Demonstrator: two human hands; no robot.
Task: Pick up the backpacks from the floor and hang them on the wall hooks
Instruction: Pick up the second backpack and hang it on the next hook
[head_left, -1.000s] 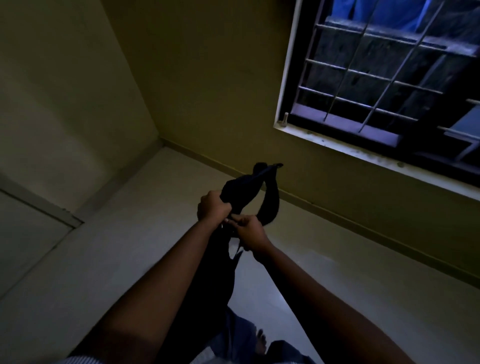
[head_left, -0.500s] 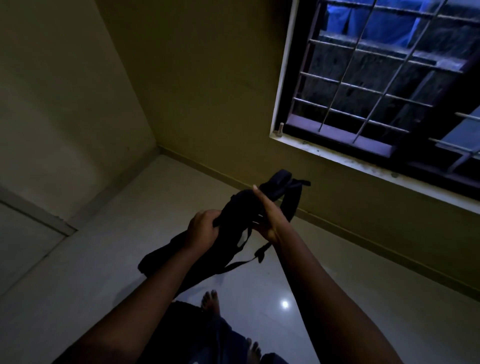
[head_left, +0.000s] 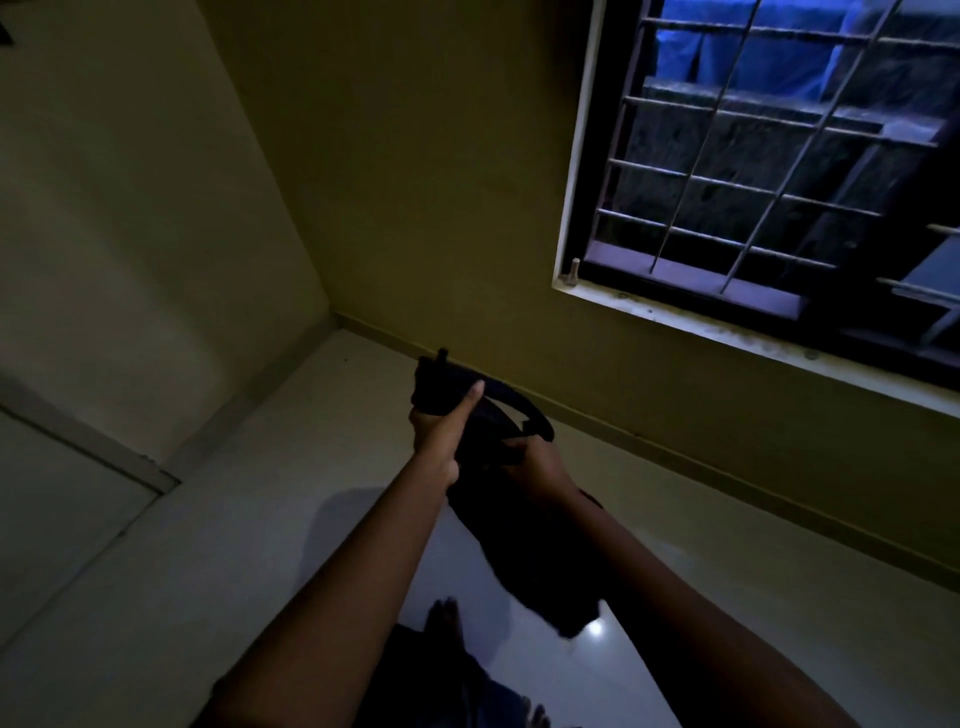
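Note:
A dark backpack (head_left: 519, 540) hangs in the air in front of me, held by both hands in a dim room. My left hand (head_left: 441, 431) grips its upper end, the index finger stretched along the fabric. My right hand (head_left: 535, 462) is closed on a strap or edge just below the curved strap loop (head_left: 524, 410). The bag's body droops down between my forearms toward my bare feet (head_left: 444, 618). No wall hook is in view.
The yellowish wall (head_left: 415, 208) carries a barred window (head_left: 753, 182) with a pale sill at upper right. A room corner lies ahead at left. A door frame edge (head_left: 88, 447) runs along the left wall. The floor (head_left: 208, 519) is pale tile.
The backpack went from lying crosswise over my hands to hanging downward. My left hand rose to its top end, and my right hand closed on a strap lower down.

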